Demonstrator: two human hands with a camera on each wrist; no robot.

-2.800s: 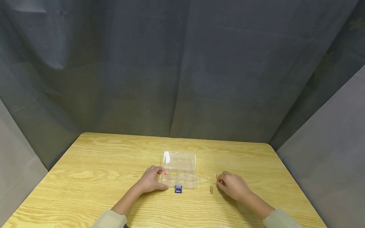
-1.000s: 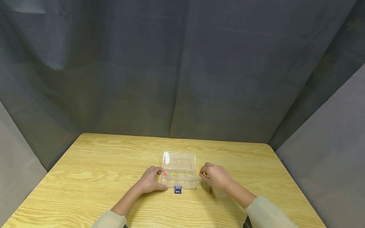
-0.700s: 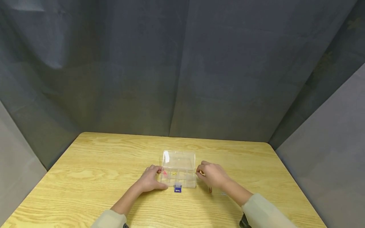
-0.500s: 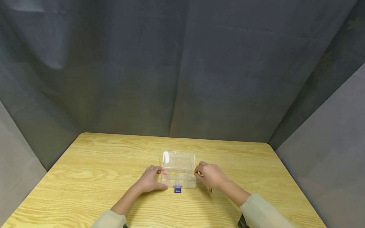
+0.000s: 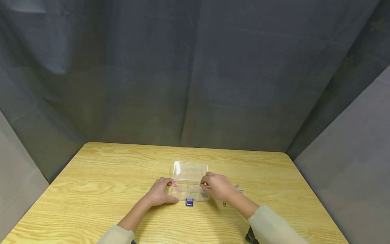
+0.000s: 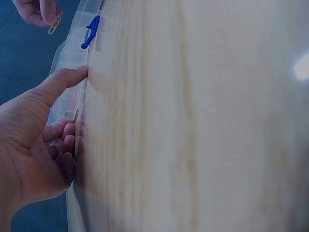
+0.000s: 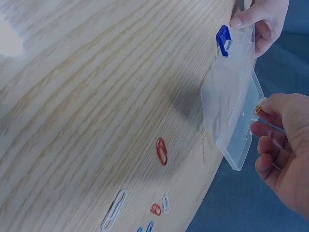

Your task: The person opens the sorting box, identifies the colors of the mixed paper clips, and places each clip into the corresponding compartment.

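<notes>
A clear compartment box (image 5: 191, 172) lies with its lid raised, a blue latch (image 5: 189, 202) at its front. Pink (image 5: 175, 185) and yellow (image 5: 185, 186) small pieces sit in two back compartments. My left hand (image 5: 159, 195) grips the box's left end, thumb at the front edge and fingers curled at the side. Above the right-hand compartments, my right hand (image 5: 217, 186) pinches a yellow paper clip (image 7: 258, 109) between thumb and forefinger. The same clip (image 6: 54, 25) shows below the fingertips in the left wrist view.
Right of the box, a red paper clip (image 7: 161, 151) and a long white one (image 7: 114, 210) lie on the wooden table (image 5: 128, 169). A coiled-looking red piece (image 7: 155, 209), a small white clip (image 7: 166, 204) and blue clips (image 7: 150, 226) lie near them. Dark curtain (image 5: 182, 74) hangs behind.
My right hand has moved left from the loose clips to over the box's right part, with a clip in its fingers. The left hand has stayed at the box.
</notes>
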